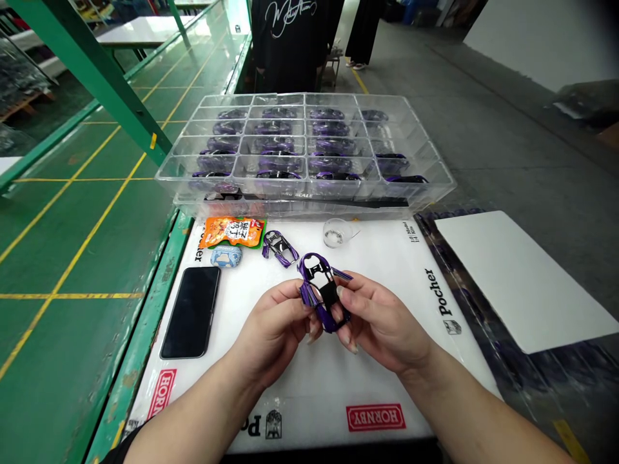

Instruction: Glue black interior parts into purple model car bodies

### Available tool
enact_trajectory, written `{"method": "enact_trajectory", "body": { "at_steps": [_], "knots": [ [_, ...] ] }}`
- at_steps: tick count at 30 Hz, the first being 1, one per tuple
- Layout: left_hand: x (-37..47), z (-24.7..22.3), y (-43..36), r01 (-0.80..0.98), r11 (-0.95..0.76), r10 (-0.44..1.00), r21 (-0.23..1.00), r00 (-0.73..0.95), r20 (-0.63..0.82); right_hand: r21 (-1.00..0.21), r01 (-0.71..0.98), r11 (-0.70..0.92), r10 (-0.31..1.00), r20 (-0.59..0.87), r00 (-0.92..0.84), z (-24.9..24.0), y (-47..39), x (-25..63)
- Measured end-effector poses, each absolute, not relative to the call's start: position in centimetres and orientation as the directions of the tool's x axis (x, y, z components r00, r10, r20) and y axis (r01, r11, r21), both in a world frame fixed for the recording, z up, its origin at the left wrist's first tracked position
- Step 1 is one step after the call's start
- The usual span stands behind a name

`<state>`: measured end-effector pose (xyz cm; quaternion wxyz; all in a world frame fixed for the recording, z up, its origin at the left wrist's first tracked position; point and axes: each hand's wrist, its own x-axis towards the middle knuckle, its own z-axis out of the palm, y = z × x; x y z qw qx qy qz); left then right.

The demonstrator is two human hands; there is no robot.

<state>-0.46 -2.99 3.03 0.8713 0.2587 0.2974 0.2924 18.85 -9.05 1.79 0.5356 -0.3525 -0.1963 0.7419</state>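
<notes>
A purple and black model car body (pixel 325 290) is held over the middle of the white mat, between both hands. My left hand (pixel 280 322) pinches its left side. On its right side are the thumb and fingers of my right hand (pixel 382 319), closed on the same body. A second purple car body (pixel 280 249) lies on the mat just beyond the held one. To the right of that stands a small clear round dish (pixel 337 233).
A clear compartment tray (pixel 305 143) of purple car bodies spans the mat's far edge. At left lie a black phone (pixel 191 312), an orange packet (pixel 233 232) and a blue case (pixel 226 256). A white board (pixel 522 277) is at right. A person in black (pixel 294 45) is beyond.
</notes>
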Motion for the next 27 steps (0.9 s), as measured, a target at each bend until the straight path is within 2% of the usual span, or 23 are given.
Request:
{"method": "enact_trajectory", "body": {
  "at_steps": [8, 15, 27],
  "knots": [
    [-0.5, 3.2, -2.9, -0.356, 0.621, 0.711, 0.698, 0.631, -0.31, -0.748, -0.623, -0.228, 0.971, -0.223, -0.088, 2.3, -9.1, 18.9],
    [-0.1, 3.1, -3.4, -0.349, 0.503, 0.708, 0.791, 0.692, -0.145, -0.876, -0.481, -0.031, 0.995, -0.072, 0.067, 2.5, -9.2, 18.4],
    [-0.3, 2.7, -3.5, -0.278, 0.438, 0.765, 0.855, 0.615, -0.192, -0.915, -0.401, -0.044, 0.996, -0.069, 0.05, 2.9, -9.6, 18.2]
  ]
}}
